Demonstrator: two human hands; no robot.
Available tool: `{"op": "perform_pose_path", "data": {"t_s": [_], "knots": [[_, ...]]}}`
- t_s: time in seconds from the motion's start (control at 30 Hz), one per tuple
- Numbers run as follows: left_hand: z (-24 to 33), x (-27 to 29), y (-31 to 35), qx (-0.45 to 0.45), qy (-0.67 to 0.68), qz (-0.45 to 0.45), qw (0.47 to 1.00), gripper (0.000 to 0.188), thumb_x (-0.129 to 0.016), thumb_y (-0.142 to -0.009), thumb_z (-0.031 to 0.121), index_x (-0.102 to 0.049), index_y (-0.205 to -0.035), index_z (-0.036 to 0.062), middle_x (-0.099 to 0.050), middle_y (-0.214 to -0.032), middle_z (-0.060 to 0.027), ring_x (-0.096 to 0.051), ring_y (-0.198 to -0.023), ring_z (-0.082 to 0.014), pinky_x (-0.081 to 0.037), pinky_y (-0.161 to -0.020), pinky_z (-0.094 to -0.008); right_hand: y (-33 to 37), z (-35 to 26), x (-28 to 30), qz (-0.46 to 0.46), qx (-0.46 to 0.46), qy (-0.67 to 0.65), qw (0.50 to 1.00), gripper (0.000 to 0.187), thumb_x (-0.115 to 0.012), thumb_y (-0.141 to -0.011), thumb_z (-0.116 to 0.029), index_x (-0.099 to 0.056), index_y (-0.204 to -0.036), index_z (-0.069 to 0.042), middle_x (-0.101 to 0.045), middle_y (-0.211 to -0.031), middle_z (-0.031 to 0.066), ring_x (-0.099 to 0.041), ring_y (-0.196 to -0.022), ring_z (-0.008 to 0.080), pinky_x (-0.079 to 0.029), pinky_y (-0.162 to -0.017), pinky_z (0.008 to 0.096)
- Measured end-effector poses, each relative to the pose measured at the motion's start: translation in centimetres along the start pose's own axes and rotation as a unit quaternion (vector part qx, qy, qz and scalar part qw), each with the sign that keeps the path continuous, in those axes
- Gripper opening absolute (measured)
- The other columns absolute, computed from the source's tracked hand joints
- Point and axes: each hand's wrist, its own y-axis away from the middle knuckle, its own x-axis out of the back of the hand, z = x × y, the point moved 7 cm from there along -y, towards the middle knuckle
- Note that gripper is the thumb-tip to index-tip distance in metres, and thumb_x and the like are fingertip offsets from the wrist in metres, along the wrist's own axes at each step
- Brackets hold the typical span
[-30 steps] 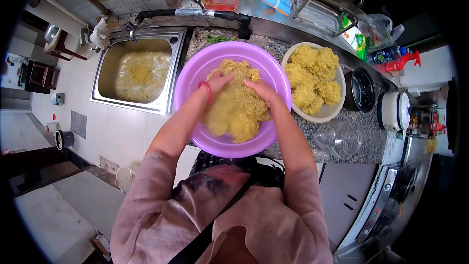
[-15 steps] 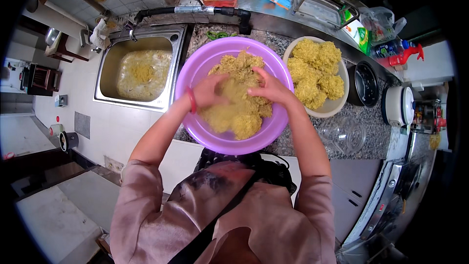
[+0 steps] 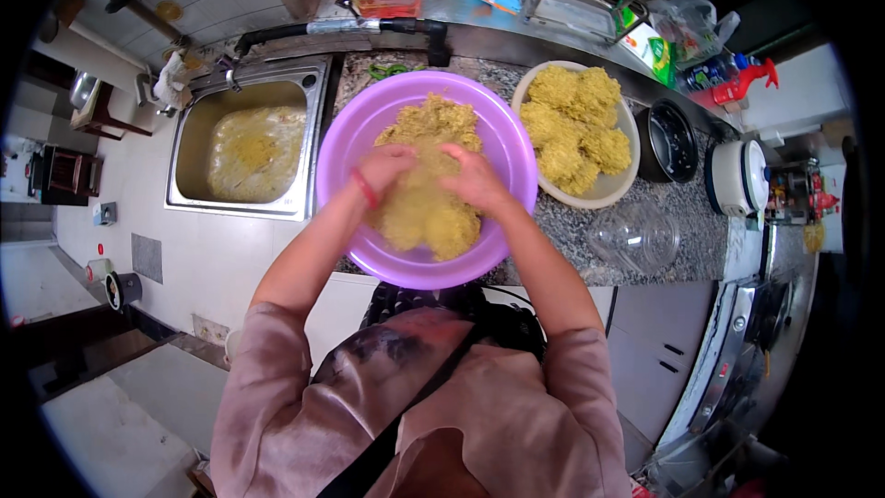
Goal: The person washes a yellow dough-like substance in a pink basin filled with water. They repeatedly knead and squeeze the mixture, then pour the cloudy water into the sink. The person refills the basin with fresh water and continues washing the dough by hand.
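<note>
Both my hands are inside a large purple basin (image 3: 336, 143) on the counter. Crumbly yellow mash (image 3: 441, 118) lies in it, with a rounder clump (image 3: 450, 235) on the near side. My left hand (image 3: 385, 168), a red band at its wrist, curls its fingers inward at the mash. Opposite, my right hand (image 3: 475, 179) is cupped, thumb and fingers around the other side of the same mash. Between and just below them the mash is smeared by motion, and some fingertips are hidden in it.
Right of the basin stands a cream bowl (image 3: 619, 186) heaped with yellow clumps (image 3: 572, 120). Beyond it are a black pot (image 3: 667, 140) and a white cooker (image 3: 737, 175); a clear jar (image 3: 636, 238) lies nearer. At left, a steel sink (image 3: 175, 166) holds cloudy yellowish water.
The whole view has shifted slightly, so things sit further left. My hands stay over the mash and have turned in a little; the blurred mash between them has changed shape.
</note>
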Motion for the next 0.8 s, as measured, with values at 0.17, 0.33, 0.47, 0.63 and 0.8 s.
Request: {"op": "perform_pose_path", "data": {"t_s": [0.17, 0.33, 0.47, 0.63, 0.8], "knots": [[1.3, 2.0, 1.2, -0.182, -0.127, 0.044, 0.974, 0.030, -0.062, -0.078, 0.014, -0.057, -0.106, 0.0034, -0.059, -0.082, -0.0035, -0.055, -0.068, -0.0120, -0.045, -0.058, -0.0251, 0.6, -4.1, 0.8, -0.030, -0.029, -0.025, 0.999, 0.050, -0.066, -0.070, -0.040, -0.059, -0.106, -0.005, -0.059, -0.105, 0.0198, -0.058, -0.095, 0.0307, -0.044, -0.083, 0.0391], [1.9, 1.5, -0.1, -0.056, -0.022, 0.025, 0.998, 0.044, -0.059, -0.083, 0.021, -0.045, -0.121, 0.0027, -0.055, -0.102, -0.0100, -0.054, -0.088, -0.0171, -0.045, -0.071, -0.0297, -1.2, -0.6, 2.1, 0.004, -0.029, 0.131, 0.991, 0.055, -0.062, -0.077, -0.042, -0.055, -0.109, 0.003, -0.058, -0.105, 0.0220, -0.059, -0.092, 0.0329, -0.044, -0.082, 0.0421], [0.8, 2.0, -3.4, 0.040, -0.048, 0.024, 0.998, 0.058, -0.053, -0.087, 0.038, -0.036, -0.133, 0.0063, -0.046, -0.126, -0.0138, -0.046, -0.112, -0.0210, -0.042, -0.084, -0.0371, -2.9, 2.1, 2.7, 0.069, -0.154, 0.003, 0.986, 0.061, -0.055, -0.083, -0.041, -0.046, -0.119, 0.008, -0.054, -0.115, 0.0241, -0.057, -0.101, 0.0320, -0.042, -0.089, 0.0425], [0.4, 1.4, -6.1, 0.099, -0.111, 0.032, 0.988, 0.072, -0.047, -0.081, 0.061, -0.036, -0.134, 0.0135, -0.042, -0.129, -0.0151, -0.043, -0.110, -0.0288, -0.039, -0.083, -0.0426, -5.5, 6.7, -0.8, 0.057, -0.198, -0.165, 0.965, 0.061, -0.048, -0.086, -0.040, -0.042, -0.124, 0.006, -0.048, -0.122, 0.0259, -0.054, -0.107, 0.0298, -0.040, -0.094, 0.0391], [1.6, -0.9, -5.7, 0.082, 0.011, -0.015, 0.996, 0.067, -0.050, -0.082, 0.056, -0.040, -0.131, 0.0127, -0.046, -0.126, -0.0149, -0.044, -0.115, -0.0294, -0.037, -0.092, -0.0437, -7.7, 9.5, -2.9, -0.058, -0.232, -0.324, 0.915, 0.060, -0.058, -0.081, -0.034, -0.041, -0.128, -0.001, -0.054, -0.117, 0.0131, -0.054, -0.105, 0.0221, -0.042, -0.090, 0.0345]]}}
